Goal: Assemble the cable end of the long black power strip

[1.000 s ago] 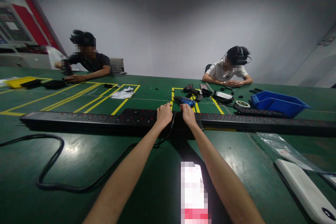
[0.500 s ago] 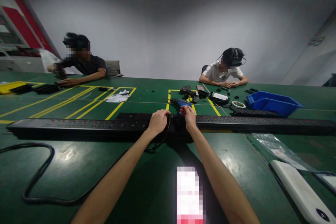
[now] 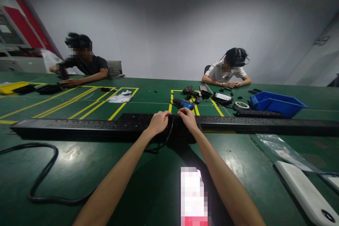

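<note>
- Left to right across the green surface (image 3: 238, 155): black strip (image 3: 79, 127), sockets along the top, red dots among them. Visible in two stretches either side of the hands; middle dark, so cannot tell one piece from two.
- Over that dark middle: left hand (image 3: 158, 122), back upward, fingers curled toward the upper end of a black cable (image 3: 167, 140). Grip: fingertips right at the cable end; cannot tell if closed on it.
- Across a narrow gap: right hand (image 3: 187, 119), fingers bent, tips turned toward the left hand. Grip: drawn in; cannot tell if pinching anything small.
- From between the hands: cable dropping down the near side of the strip, curving toward the left forearm. Farther left, flat on the surface, a loose black loop (image 3: 53, 201); link hidden behind the forearm.
- Just beyond the strip: blue drill (image 3: 185, 104), bit pointing left. Behind, a second drill (image 3: 190, 92), dark with red.
- Farther right: tape roll (image 3: 241, 105), then blue bin (image 3: 278, 104).
- Nearer: lit phone (image 3: 193, 192) between the forearms, screen blurred out. Lower right, white case (image 3: 304, 187) near a clear bag (image 3: 286, 152).
- Far side: dark-shirted person (image 3: 92, 67) at left, one hand at a dark tool (image 3: 62, 72); white-shirted person (image 3: 224, 72) at right, forearms on the surface.
</note>
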The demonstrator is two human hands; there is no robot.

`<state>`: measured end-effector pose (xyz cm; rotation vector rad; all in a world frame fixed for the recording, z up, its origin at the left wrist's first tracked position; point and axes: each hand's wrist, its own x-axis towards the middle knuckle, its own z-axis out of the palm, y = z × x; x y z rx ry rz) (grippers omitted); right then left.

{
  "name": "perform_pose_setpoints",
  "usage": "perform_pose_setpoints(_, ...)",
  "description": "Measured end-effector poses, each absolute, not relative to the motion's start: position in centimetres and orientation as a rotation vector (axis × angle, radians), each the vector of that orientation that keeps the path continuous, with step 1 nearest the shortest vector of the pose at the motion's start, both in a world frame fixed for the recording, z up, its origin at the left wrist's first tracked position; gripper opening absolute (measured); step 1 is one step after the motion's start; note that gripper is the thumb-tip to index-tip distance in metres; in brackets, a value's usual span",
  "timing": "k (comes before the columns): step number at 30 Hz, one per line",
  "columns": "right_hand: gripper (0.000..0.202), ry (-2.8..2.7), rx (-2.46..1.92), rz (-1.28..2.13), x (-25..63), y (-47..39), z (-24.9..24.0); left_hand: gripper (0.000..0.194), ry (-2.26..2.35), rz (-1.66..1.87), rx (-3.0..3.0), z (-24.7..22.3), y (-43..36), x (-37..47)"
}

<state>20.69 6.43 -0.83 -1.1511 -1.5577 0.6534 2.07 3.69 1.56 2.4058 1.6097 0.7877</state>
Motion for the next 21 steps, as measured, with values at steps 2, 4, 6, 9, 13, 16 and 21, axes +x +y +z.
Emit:
perform_pose_setpoints(2, 0.029, -1.604, -1.137, 0.647, 20.6, 6.1, -0.5, 0.036, 1.593, 0.777, 2.433, 1.4, 3.8, 2.0)
perform_pose_setpoints(4, 0.031, -1.668, -1.100, 0.642, 20.5, 5.7, -0.2, 0.037, 1.586, 0.786, 2.458, 1.2, 3.9, 2.1)
perform_pose_setpoints(6, 0.030, -1.740, -1.057, 0.635, 20.3, 5.3, 0.2, 0.039, 1.584, 0.793, 2.478, 1.1, 4.0, 2.2)
perform_pose_setpoints(9, 0.029, -1.832, -1.042, 0.629, 20.1, 5.0, 0.6, 0.041, 1.586, 0.771, 2.490, 1.2, 4.1, 2.3)
perform_pose_setpoints(13, 0.026, -1.870, -1.090, 0.618, 19.9, 4.9, 0.9, 0.045, 1.598, 0.719, 2.495, 1.2, 4.1, 2.4)
perform_pose_setpoints(16, 0.026, -1.859, -1.103, 0.639, 19.9, 5.2, 0.7, 0.047, 1.617, 0.715, 2.489, 1.1, 4.2, 2.4)
perform_pose_setpoints(21, 0.026, -1.854, -1.109, 0.642, 19.9, 5.7, 0.1, 0.046, 1.614, 0.733, 2.484, 1.0, 4.2, 2.4)
